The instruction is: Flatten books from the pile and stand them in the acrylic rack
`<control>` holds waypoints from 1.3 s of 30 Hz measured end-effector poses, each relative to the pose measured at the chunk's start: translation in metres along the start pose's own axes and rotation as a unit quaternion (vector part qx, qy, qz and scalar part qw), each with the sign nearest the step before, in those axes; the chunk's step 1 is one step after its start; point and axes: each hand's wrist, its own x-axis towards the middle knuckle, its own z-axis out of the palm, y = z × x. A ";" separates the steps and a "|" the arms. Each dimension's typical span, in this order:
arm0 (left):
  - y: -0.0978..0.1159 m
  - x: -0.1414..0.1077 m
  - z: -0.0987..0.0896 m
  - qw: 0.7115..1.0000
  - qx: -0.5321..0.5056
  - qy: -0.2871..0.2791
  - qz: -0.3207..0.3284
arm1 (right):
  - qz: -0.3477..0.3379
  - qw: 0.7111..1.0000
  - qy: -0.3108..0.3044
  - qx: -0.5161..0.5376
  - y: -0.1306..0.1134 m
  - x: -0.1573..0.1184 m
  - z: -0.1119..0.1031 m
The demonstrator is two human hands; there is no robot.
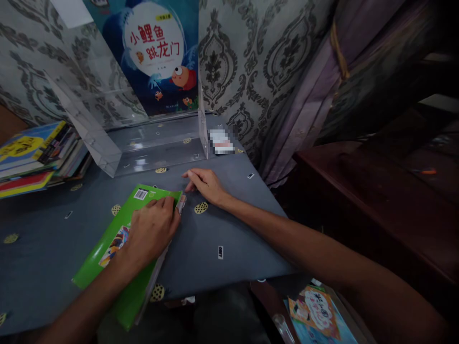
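Taking the green book [134,291] as centre of our clock, we see it lying slantwise on the worktop [244,248], back cover upward, long side pointing about one o'clock. Our left hand [152,227] is upon it, with fingers bent over the edge at two o'clock; whether this grip pinches the book or only presses it, we cannot tell. Our right hand [206,184], also near two o'clock, has its grip released: the fingers are half bent, just beside the book's far corner, and seem to hold nothing.

The clear stand [111,160] stands toward twelve o'clock, with a blue book [154,48] upright at its back. A book stack [36,153] is at ten o'clock, and another book [319,315] lies below the worktop at four o'clock.

In our judgement, the weak point is at six o'clock, where the book's near corner seems to reach past the worktop edge. If our left hand pulled toward us, or became slack, the book could tip or slide down. Holding by one cover only could let it fall open.
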 end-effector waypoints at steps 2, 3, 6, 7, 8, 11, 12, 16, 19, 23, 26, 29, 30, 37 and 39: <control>-0.001 0.000 0.000 1.000 -0.004 -0.001 0.003 | -0.006 1.000 0.008 0.001 0.000 0.000 0.000; -0.001 0.000 0.000 1.000 -0.005 -0.001 0.004 | -0.008 1.000 0.012 0.000 -0.001 -0.001 -0.001; -0.001 0.000 -0.001 1.000 -0.008 -0.004 0.004 | -0.020 0.999 0.025 -0.007 -0.003 -0.002 -0.002; -0.001 0.000 -0.001 1.000 -0.008 -0.005 0.003 | -0.027 0.999 0.030 -0.008 -0.004 -0.003 -0.002; 0.000 -0.001 -0.001 1.000 -0.009 -0.007 0.001 | -0.034 0.999 0.036 -0.007 -0.005 -0.004 -0.002; 0.002 -0.002 -0.001 1.000 -0.007 -0.008 -0.001 | -0.058 0.996 0.060 -0.008 -0.010 -0.007 -0.001; 0.002 -0.002 -0.001 1.000 -0.006 -0.005 -0.001 | -0.065 0.996 0.066 -0.009 -0.011 -0.009 0.000; 0.004 -0.002 0.000 1.000 -0.001 0.001 0.008 | -0.088 0.995 0.040 -0.018 -0.019 -0.016 0.002; 0.004 -0.002 0.003 1.000 0.003 0.004 0.014 | -0.103 0.993 0.001 -0.057 -0.022 -0.020 0.002; 0.002 -0.003 0.006 1.000 0.004 0.006 0.023 | -0.117 0.983 -0.049 -0.130 -0.022 -0.020 0.002; 0.001 -0.003 0.007 1.000 0.002 0.009 0.026 | -0.138 0.973 -0.061 -0.173 -0.020 -0.019 0.002; 0.001 -0.004 0.007 1.000 -0.004 0.006 0.026 | -0.170 0.962 -0.065 -0.204 -0.017 -0.019 0.004; 0.001 -0.004 0.007 1.000 -0.009 0.005 0.026 | -0.177 0.959 -0.066 -0.211 -0.017 -0.019 0.005; -0.038 -0.027 0.024 0.988 -0.099 0.028 0.115 | -0.166 0.956 -0.062 -0.234 -0.017 -0.024 0.007; -0.066 -0.044 0.034 0.977 -0.128 0.002 0.169 | -0.170 0.952 -0.063 -0.248 -0.017 -0.026 0.007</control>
